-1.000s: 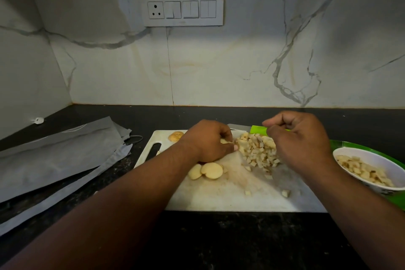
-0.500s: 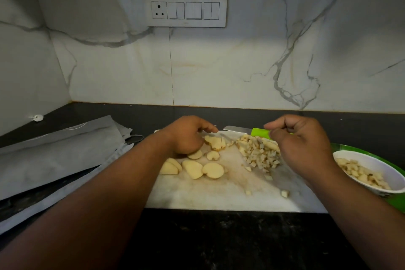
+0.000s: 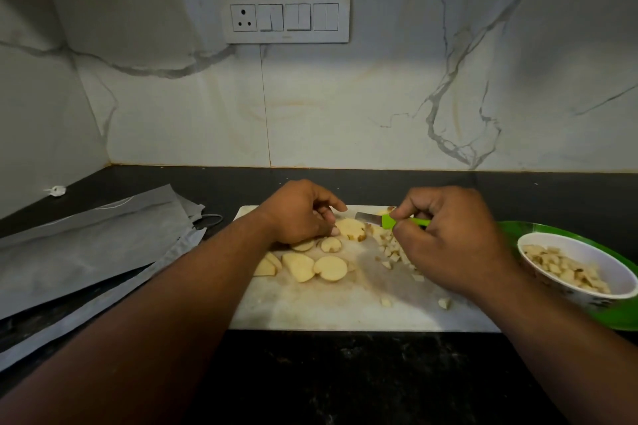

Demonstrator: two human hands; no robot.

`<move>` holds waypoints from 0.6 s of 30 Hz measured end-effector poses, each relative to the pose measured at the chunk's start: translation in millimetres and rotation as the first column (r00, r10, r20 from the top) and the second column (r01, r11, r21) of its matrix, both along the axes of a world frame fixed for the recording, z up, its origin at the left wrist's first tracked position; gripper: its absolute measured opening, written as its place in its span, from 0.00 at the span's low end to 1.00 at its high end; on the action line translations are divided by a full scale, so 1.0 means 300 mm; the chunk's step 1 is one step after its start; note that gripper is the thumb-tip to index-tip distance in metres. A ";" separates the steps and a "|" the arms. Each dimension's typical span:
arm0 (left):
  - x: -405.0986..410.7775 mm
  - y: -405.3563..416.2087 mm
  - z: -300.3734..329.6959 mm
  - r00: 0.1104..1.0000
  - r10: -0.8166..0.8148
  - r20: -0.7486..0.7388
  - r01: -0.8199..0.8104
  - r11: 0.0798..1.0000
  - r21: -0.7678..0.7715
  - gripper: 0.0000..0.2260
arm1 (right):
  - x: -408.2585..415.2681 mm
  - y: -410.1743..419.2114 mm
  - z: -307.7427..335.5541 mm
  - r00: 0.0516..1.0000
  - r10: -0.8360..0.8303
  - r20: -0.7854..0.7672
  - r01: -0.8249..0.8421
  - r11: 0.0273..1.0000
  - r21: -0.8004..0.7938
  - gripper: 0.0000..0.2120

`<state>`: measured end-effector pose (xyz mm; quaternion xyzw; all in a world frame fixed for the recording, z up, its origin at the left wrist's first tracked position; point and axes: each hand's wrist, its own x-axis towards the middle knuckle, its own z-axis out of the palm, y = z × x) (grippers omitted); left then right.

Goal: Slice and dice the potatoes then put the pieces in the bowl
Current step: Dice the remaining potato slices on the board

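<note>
A white cutting board [image 3: 345, 310] lies on the dark counter. Several pale potato slices [image 3: 310, 266] lie spread on its left-middle part. My left hand [image 3: 300, 214] hovers over the far slices, and its fingertips pinch one potato slice [image 3: 350, 228]. My right hand [image 3: 448, 245] grips a knife by its green handle [image 3: 404, 221], with the blade [image 3: 367, 216] pointing left toward that slice. A heap of diced potato [image 3: 392, 248] lies partly hidden under my right hand. A white bowl [image 3: 614, 272] holding diced pieces stands at the right.
The bowl stands on a green plate [image 3: 618, 317] beside the board. Grey folded bags [image 3: 86, 245] lie on the counter to the left. Two loose dice [image 3: 443, 303] lie near the board's front. A marble wall with a switch panel [image 3: 286, 16] rises behind.
My left hand spread the slices out, then moved right and took hold of one slice. My right hand, still holding the knife, shifted slightly toward that slice.
</note>
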<state>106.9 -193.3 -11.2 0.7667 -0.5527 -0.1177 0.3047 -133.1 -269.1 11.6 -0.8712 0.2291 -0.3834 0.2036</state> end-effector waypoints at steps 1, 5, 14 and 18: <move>-0.001 0.000 -0.001 0.999 -0.007 -0.048 0.007 1.000 -0.012 0.16 | 0.002 0.001 -0.003 1.000 0.024 -0.007 -0.024 1.000 -0.003 0.05; -0.004 0.004 -0.006 0.993 -0.014 -0.115 0.009 0.999 -0.047 0.17 | 0.005 -0.018 -0.010 0.999 0.048 0.022 -0.050 0.997 0.058 0.07; -0.025 -0.008 -0.002 0.966 -0.189 0.175 0.175 0.980 0.090 0.21 | -0.016 -0.059 0.007 0.993 -0.087 0.077 0.078 0.990 0.114 0.08; -0.053 -0.018 -0.002 0.955 -0.230 0.185 0.211 0.971 0.113 0.17 | -0.018 -0.068 0.017 0.976 -0.151 0.155 0.124 0.978 0.170 0.11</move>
